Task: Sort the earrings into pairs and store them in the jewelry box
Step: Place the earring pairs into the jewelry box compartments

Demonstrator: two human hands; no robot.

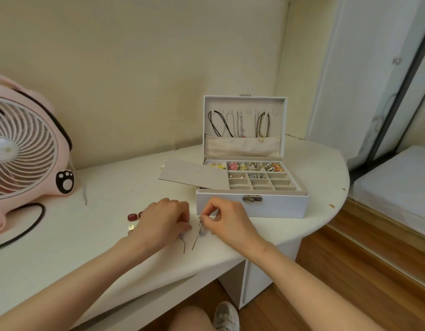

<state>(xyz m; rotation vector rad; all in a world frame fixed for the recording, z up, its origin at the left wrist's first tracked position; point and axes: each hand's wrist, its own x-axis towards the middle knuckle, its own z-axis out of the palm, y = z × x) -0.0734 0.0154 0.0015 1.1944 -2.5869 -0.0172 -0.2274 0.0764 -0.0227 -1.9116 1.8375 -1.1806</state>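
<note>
A white jewelry box (252, 206) stands open on the desk, with earrings in several tray compartments and necklaces hung in its lid. In front of it, my left hand (164, 220) pinches one long dangling earring (183, 246). My right hand (227, 222) pinches its matching earring (197, 238) by the top. The two thin dark tails lie side by side on the desk. A dark red earring (132, 217) and a small gold-framed earring (131, 227) lie just left of my left hand, partly hidden by it.
A pink desk fan (25, 149) with a black cord (27, 231) stands at the left. A grey tray cover (194, 173) leans across the box's left side. The white desk's (70, 249) curved edge drops to a wooden floor on the right, beside a white mattress (398, 185).
</note>
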